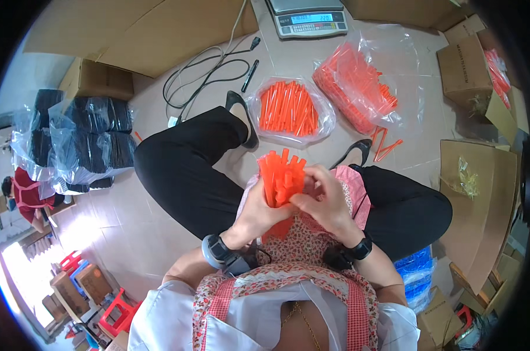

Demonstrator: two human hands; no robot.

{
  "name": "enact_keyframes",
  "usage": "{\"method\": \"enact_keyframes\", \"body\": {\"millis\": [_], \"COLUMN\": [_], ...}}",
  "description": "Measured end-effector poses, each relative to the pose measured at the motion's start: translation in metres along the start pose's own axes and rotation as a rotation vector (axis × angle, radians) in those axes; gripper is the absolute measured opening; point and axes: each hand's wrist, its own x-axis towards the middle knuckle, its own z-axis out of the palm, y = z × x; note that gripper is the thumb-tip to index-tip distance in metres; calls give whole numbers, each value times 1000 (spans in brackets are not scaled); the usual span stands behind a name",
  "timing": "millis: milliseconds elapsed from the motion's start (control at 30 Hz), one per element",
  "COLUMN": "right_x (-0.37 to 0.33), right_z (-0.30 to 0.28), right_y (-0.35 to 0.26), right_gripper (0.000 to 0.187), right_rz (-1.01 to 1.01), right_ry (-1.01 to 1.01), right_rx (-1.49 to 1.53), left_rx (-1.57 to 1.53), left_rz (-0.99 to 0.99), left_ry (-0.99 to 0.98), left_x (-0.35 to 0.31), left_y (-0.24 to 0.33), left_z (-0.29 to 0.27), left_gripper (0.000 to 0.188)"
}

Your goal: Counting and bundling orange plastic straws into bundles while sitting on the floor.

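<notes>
A bundle of orange plastic sticks (282, 175) stands upright over my lap. My left hand (259, 210) is wrapped around the lower part of the bundle. My right hand (326, 199) presses against its right side with fingers curled on the sticks. On the floor ahead lies an open clear bag of the same orange sticks (288, 108), and to its right a larger clear bag of them (355, 88). A few loose sticks (385, 146) lie near my right shoe.
A digital scale (308, 17) sits at the top, with a black cable (203, 73) and a pen to its left. Cardboard boxes (475, 193) stand on the right, bagged black items (83, 140) on the left. Another person (25, 196) sits far left.
</notes>
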Motion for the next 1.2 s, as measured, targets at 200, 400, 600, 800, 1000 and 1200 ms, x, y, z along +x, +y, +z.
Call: {"method": "enact_keyframes", "body": {"millis": [200,400,600,800,1000,1200], "right_x": [0,-5,-9,-2,-2,-2], "right_z": [5,26,25,15,16,16], "right_y": [16,33,49,31,32,32], "right_gripper": [36,20,14,22,30,25], "right_rz": [93,172,144,327,227,258], "right_ry": [-66,62,26,-38,-28,28], "right_rx": [191,369,316,773,510,294], "left_rx": [158,6,-194,-202,-101,-126], "left_rz": [18,-50,-109,-134,-116,-92], "left_ry": [101,169,228,189,132,220], "left_x": [0,3,4,4,7,7], "left_y": [-17,-31,-31,-27,-16,-25], "left_z": [-9,-10,-10,-4,2,1], "left_gripper": [46,39,38,38,41,35]}}
